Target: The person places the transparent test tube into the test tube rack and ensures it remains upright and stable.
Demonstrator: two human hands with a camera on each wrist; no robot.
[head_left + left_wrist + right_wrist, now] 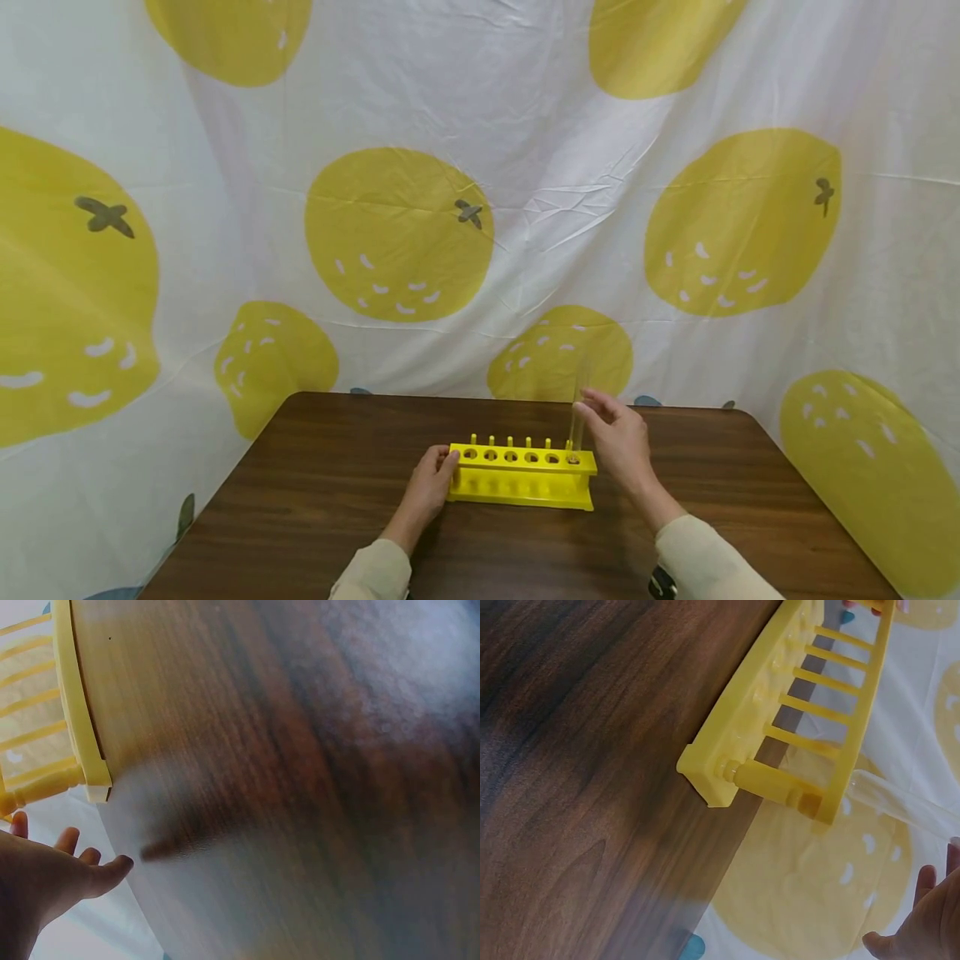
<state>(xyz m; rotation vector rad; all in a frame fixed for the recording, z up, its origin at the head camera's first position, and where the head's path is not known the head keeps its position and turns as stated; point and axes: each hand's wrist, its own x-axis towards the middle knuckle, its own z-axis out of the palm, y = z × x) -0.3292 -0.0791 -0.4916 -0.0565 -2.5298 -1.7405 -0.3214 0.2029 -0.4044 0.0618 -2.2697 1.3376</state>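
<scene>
A yellow test tube rack (pixel 517 490) stands on the table, with a row of round holes in its top plate and pegs along its back. At its left end, my left hand (pixel 429 487) pinches the top plate; some of its fingers extend loosely in the left wrist view. My right hand (pixel 621 437) holds a clear glass test tube (pixel 577 417) nearly upright over the rack's right-end hole. The tube's rounded lower end meets the top plate or is just above it; I cannot tell which. In the right wrist view, the right hand (pixel 930 919) is partly cut off.
The dark wood table (pixel 315 467) reaches back to a white curtain (pixel 420 350) printed with large yellow fruit. The curtain hangs close around the table's back and sides.
</scene>
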